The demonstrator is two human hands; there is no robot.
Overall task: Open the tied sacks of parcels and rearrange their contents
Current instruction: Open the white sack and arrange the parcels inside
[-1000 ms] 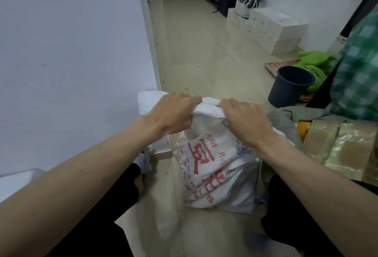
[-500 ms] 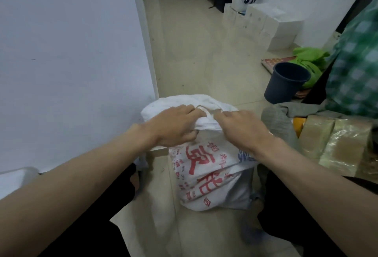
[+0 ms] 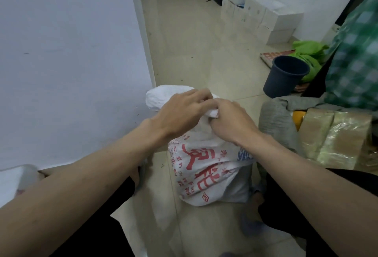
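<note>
A white woven sack (image 3: 208, 173) with red printed characters stands on the tiled floor between my knees. Its gathered neck rises to a bunched white top (image 3: 163, 96). My left hand (image 3: 180, 113) grips the twisted neck from the left, fingers curled over it. My right hand (image 3: 231, 121) pinches the same bunch of fabric from the right, touching the left hand. The sack's mouth and its contents are hidden under my hands.
A white wall (image 3: 71, 62) stands close on the left. Tape-wrapped brown parcels (image 3: 335, 138) and a grey cloth bag (image 3: 276, 117) lie to the right. A dark bucket (image 3: 285, 75), green bag (image 3: 308, 51) and white boxes (image 3: 272, 19) sit further back.
My hands have come together from a spread grip on the stretched sack top to meet at its neck. The white top has bunched up behind my left hand.
</note>
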